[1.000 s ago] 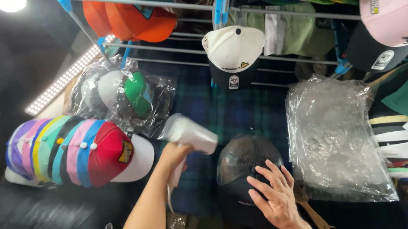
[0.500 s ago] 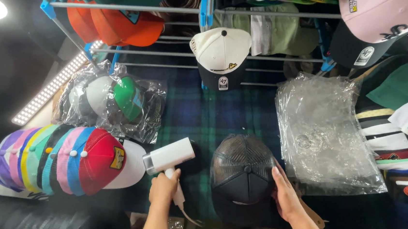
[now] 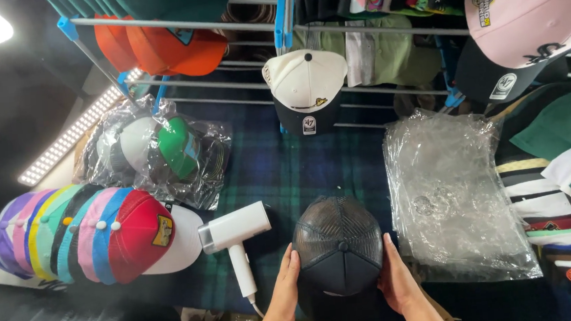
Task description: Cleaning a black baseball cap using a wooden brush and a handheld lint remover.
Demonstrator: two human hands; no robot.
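Both hands are on a dark navy cap with a mesh back [image 3: 337, 245], which sits crown-up on the tartan-covered table [image 3: 286, 167] near its front edge, about midway along. The left hand [image 3: 285, 293] lies flat against the cap's left side, fingers stretched up along the panel, and the right hand [image 3: 395, 282] presses the right side in the same way; each is open and cupping rather than closed round anything, so the cap is held between the two palms.

Just left of the cap, close to the left hand but apart from it, a white hair dryer [image 3: 235, 234] lies on the cloth with its handle pointing toward the front edge (its cord trails off below). Further left, at the table's left edge, a nested stack of multicoloured caps [image 3: 81, 234] rests on its side, a red one outermost. Behind that stack is a clear plastic bag of caps [image 3: 162, 150], white and green ones showing through. To the right of the held cap lies a pile of empty clear plastic bags [image 3: 454, 195]. At the back, a white and black cap [image 3: 305, 84] hangs from a metal rack [image 3: 357, 31].
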